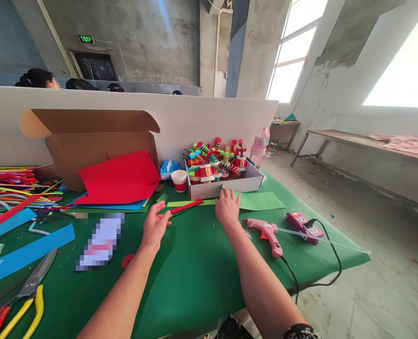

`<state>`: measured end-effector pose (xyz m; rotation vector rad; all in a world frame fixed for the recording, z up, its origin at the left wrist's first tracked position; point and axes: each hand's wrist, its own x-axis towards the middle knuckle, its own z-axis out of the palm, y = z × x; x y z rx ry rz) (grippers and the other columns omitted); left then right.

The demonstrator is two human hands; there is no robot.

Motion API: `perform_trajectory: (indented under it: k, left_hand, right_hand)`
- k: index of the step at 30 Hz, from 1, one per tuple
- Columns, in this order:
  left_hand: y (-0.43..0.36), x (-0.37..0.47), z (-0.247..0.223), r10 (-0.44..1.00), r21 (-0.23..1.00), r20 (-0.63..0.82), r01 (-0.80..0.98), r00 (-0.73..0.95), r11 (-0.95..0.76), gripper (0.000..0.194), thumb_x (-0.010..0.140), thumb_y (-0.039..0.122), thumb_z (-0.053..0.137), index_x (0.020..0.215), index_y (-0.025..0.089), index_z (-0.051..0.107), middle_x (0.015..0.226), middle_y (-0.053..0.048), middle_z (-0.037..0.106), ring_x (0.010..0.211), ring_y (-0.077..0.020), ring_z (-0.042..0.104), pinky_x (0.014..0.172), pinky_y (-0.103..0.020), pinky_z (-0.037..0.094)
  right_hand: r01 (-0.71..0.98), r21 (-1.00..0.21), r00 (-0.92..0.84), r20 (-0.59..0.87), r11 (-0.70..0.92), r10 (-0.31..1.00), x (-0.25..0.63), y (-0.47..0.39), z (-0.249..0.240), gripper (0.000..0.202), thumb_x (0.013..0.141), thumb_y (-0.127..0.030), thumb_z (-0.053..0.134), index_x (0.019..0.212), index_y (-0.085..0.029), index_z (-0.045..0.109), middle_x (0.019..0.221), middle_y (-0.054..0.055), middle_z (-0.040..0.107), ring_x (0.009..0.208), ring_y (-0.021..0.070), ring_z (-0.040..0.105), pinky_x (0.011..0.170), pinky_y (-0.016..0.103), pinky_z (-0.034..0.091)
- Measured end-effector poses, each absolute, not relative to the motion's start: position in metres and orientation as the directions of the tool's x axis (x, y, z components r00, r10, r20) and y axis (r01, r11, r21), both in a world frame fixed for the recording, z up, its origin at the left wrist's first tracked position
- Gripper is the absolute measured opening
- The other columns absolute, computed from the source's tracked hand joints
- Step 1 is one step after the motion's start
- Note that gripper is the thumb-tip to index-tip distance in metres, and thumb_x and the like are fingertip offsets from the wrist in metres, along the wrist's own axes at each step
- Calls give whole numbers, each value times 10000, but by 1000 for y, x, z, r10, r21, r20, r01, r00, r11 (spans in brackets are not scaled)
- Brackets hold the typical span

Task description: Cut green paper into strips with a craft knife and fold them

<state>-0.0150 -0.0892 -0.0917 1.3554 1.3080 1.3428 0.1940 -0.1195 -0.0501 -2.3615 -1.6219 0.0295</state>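
- The left hand is loosely parted, with thumb and fingers half curled and a gap between them; its fingertips are at the near left end of a red strip, though whether they touch it I cannot tell.
- The right hand is palm down, fingers fairly wide and pinching nothing, at the left end of a light green sheet; contact with the sheet is unclear.
- The red strip lies between the two hands, across a narrow light green strip on the green tabletop.
- Just beyond the right hand, a white box full of colourful spring figures blocks the far side.
- Left of that box are a red-and-white cup and a blue bundle; at its far right, a pink bottle.
- Right of the right forearm lie a pink glue gun and a power socket.
- At left are an open cardboard box under a red sheet, pipe cleaners and, nearer, scissors.
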Motion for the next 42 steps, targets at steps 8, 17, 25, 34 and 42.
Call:
perform_trajectory:
  k: [8,17,25,34,42]
  left_hand:
    - [-164,-23,-54,692,470,661,560,289,-682,503,906,169,479,1395,291,489,1569,-115,342,1237,-263,563,979,-445,515]
    - [-258,-88,-72,679,478,651,511,341,-715,295,898,28,453,985,225,655,937,-11,736,888,-112,696,810,-194,558]
    - [-210,-151,-72,882,361,299,813,364,-457,462,898,138,364,1226,264,663,1363,-70,598,1229,-222,577,1039,-408,491]
    - [-128,-97,-78,873,315,124,816,472,-486,267,794,142,502,908,241,722,896,-63,698,826,-217,680,765,-320,544]
    - [-132,-61,-56,823,324,221,756,524,-569,311,882,206,493,1127,221,685,1164,-104,686,1047,-238,672,909,-348,526]
  right_hand:
    - [923,-251,-168,422,293,891,100,-205,-20,424,965,-195,449,1368,-109,549,1432,149,548,1386,321,405,1199,548,221]
    - [639,-275,-555,481,718,679,148,-283,-50,726,827,-468,721,1439,-198,438,1395,150,568,1323,312,494,1159,567,326]
    - [772,-234,-505,338,591,794,185,-271,-93,349,942,-261,573,1284,-237,638,1284,116,661,1199,283,600,1080,543,445]
    - [736,-472,-461,177,486,870,163,-270,-75,302,919,-303,637,1211,-260,699,1316,95,650,1240,260,564,1095,485,418]
    - [744,-491,-442,146,453,885,165,-275,-74,327,901,-363,667,1215,-277,693,1327,67,642,1260,234,540,1110,430,388]
